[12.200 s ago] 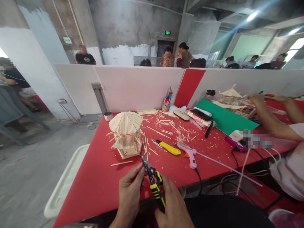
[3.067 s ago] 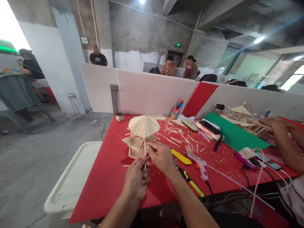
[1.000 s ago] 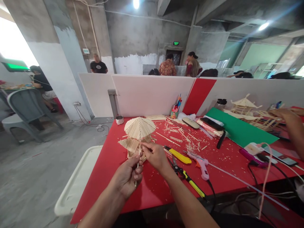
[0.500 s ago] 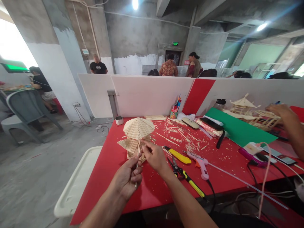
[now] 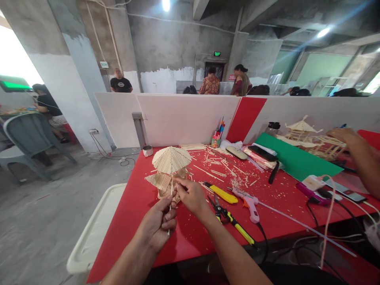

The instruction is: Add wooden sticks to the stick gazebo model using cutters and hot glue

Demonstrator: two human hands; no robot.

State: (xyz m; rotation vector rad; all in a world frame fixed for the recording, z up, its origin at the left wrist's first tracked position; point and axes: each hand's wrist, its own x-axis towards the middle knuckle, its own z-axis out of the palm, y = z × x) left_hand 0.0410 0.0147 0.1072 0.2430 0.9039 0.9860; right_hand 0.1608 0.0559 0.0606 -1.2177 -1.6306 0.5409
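Note:
A small pavilion model (image 5: 171, 159) built of thin wooden sticks, with a ribbed roof, stands on the red table (image 5: 118, 233). In front of it my left hand (image 5: 158, 221) is closed around a thin wooden stick (image 5: 169, 232) held nearly upright. The stick's upper end is pinched by my right hand (image 5: 192, 197), close to the model's lower roof edge. Whether the stick touches the model cannot be made out. My hands partly hide the model's base. To the right of my right hand lie yellow-and-black snips (image 5: 234, 226), jaws apart.
Right of the model lie a yellow utility knife (image 5: 222, 193), a pink glue gun (image 5: 249, 202) with a long glue stick, and scattered stick offcuts (image 5: 218, 173). Farther right are a green board (image 5: 292, 158), a purple power strip (image 5: 311, 193), cables and a co-worker's arm (image 5: 360, 158).
The snips, in my right hand 12 seconds ago, now lie on the table. My right hand has moved to the stick by the model. Over the last second both hands stay almost still.

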